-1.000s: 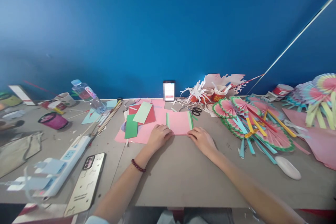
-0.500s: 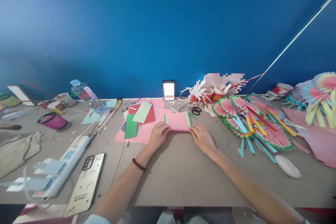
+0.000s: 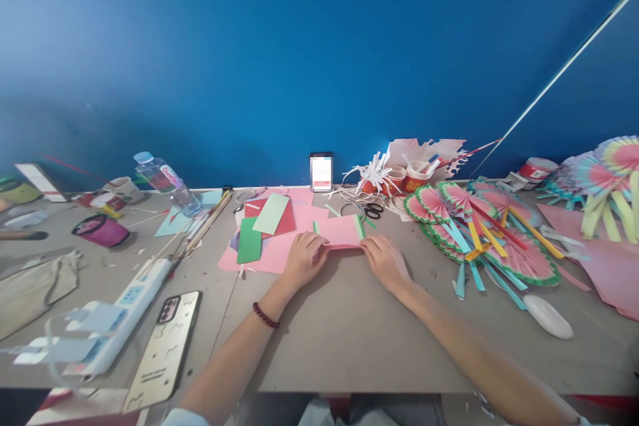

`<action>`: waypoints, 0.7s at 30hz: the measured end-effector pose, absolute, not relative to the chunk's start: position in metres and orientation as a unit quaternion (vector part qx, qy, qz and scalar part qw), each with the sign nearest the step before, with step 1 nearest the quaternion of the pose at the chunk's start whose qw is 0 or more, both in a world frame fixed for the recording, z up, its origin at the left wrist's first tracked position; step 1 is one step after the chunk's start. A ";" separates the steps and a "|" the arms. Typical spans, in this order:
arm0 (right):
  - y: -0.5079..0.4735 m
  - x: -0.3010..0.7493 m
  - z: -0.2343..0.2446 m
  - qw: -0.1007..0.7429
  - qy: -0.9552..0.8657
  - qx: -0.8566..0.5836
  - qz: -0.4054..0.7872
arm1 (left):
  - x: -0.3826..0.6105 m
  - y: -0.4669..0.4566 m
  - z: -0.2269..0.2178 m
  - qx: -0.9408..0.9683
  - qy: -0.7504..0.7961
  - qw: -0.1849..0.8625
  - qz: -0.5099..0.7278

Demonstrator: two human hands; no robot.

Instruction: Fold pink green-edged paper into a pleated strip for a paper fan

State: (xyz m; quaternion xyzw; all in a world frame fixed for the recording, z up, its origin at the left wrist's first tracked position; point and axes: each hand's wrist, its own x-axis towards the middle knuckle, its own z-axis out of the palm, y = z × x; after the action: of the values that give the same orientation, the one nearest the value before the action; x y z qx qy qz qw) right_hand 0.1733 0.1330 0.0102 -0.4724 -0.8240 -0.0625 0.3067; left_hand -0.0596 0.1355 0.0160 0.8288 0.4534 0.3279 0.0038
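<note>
A pink sheet of paper (image 3: 340,229) with green side edges lies in front of me, its near edge folded into a narrow strip. My left hand (image 3: 306,256) pinches the left end of that fold, with the thumb on the near side. At the right end, my right hand (image 3: 383,259) grips the same fold with its fingers closed. Left of the sheet lie a green paper piece (image 3: 249,240), a pale green one (image 3: 271,213) and a red one (image 3: 284,221), all over larger pink paper (image 3: 272,263).
Black scissors (image 3: 373,211) lie behind my right hand. Pleated paper fans (image 3: 524,259) spread to the right near a white oval object (image 3: 548,317). On the left are a phone (image 3: 162,349), a power strip (image 3: 124,313) and a tilted bottle (image 3: 167,181). A lit screen (image 3: 321,173) stands by the wall.
My left hand has shifted slightly to the right along the fold and its fingers are more curled. The folded near edge looks a little thicker. My right hand has barely moved.
</note>
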 end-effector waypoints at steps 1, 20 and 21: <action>0.132 0.173 0.011 0.304 -0.827 -0.468 -0.070 | -0.059 0.134 0.016 0.833 0.448 -0.004 0.323; 0.119 0.159 0.012 0.339 -0.843 -0.416 0.035 | -0.044 0.126 0.012 0.868 0.381 -0.020 0.319; 0.119 0.159 0.011 0.345 -0.843 -0.410 0.035 | -0.042 0.125 0.011 0.871 0.378 -0.022 0.314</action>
State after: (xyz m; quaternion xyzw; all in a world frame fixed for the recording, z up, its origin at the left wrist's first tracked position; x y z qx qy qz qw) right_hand 0.1588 0.1188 0.0113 -0.4103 -0.8434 0.0353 0.3452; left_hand -0.0418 0.1246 0.0111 0.8706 0.3782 0.3139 -0.0224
